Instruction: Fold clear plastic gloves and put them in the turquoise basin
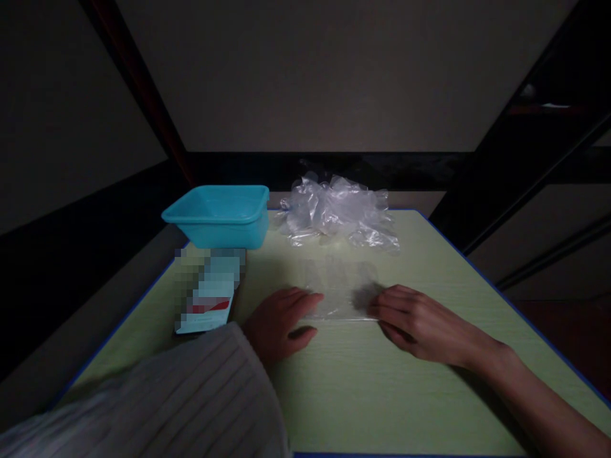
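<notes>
Head view, from the left: the counter has a blue edge running back towards a turquoise basin at its far left corner. The basin's inside floor is hidden by its front wall, so what it may hold cannot be told. Just nearer lies a phone, close beside the left hand and its ribbed sleeve, which leaves that hand little room outward. The left hand has its thumb held apart from its fingers, the fingertips at the left side of a clear plastic piece.

That piece lies on the counter between the hands, largely flat, with faint creases; by its look, most of the smoothing is done. Behind it, a crumpled plastic heap sits at the far edge, loose and unflattened.

The right hand has its fingers bunched together at the piece's right side; whether they pinch it, I cannot tell. More room shows beyond it, up to the right edge, and also towards the near edge.
</notes>
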`<state>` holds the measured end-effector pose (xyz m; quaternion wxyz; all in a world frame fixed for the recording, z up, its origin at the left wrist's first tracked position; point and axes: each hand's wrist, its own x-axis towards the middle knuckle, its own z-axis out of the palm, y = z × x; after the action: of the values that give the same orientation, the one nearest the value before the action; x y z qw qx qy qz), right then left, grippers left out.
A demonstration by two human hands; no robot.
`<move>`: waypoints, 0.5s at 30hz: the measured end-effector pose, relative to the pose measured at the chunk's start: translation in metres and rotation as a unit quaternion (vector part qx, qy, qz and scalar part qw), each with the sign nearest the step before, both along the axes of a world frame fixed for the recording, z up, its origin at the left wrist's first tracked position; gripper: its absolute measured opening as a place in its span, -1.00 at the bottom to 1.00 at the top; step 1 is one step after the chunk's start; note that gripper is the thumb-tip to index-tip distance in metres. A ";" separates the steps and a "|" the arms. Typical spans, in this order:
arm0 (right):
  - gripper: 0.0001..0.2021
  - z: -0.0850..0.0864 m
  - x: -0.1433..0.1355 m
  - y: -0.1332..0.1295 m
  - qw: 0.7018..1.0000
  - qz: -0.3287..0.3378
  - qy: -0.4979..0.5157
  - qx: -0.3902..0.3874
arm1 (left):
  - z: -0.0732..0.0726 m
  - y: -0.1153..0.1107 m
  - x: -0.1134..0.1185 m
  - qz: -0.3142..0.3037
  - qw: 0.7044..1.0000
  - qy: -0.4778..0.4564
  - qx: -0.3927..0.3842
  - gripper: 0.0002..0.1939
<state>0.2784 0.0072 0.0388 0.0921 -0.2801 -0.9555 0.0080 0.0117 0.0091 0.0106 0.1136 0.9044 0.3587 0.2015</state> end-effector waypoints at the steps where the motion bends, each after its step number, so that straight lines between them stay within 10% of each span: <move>1: -0.74 0.000 0.000 0.000 1.000 -0.005 -0.002 -0.004 | 0.000 0.000 0.000 0.000 1.000 -0.002 0.000 -0.58; 15: -0.80 -0.006 -0.001 0.004 0.992 -0.016 0.116 0.037 | -0.001 0.003 0.002 0.000 0.997 -0.014 0.070 -0.81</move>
<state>0.2770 0.0110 0.0327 0.2132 -0.2888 -0.9333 0.0037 0.0134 0.0120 0.0096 0.0548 0.9072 0.3417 0.2392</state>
